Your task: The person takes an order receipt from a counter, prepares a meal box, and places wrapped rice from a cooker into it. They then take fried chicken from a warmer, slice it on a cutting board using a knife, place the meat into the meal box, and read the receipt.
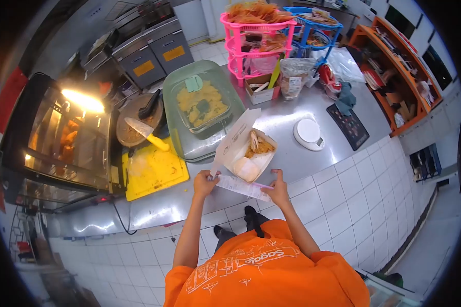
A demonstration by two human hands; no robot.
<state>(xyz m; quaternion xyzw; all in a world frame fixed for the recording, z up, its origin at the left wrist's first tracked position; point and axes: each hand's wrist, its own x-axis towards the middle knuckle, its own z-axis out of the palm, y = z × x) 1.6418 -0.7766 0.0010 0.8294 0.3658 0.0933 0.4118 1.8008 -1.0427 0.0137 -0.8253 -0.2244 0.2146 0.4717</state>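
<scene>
Between my two hands a long white paper slip with print [241, 186] is stretched along the counter's front edge. My left hand [206, 183] pinches its left end, and my right hand [277, 190] holds its right end. Just beyond the slip stands an open white box [264, 165] with its lid [235, 137] raised to the left. Inside the box lie a pale round bun or mound [246, 169] and golden brown pieces of food [259, 146].
Left of the box are a yellow cutting board [156, 176], a knife [146, 133] and a green tray [189, 138] with a food container. A white scale [308, 134] lies right. Pink stacked baskets [233, 46] stand behind. A lit warming cabinet [61, 138] is far left.
</scene>
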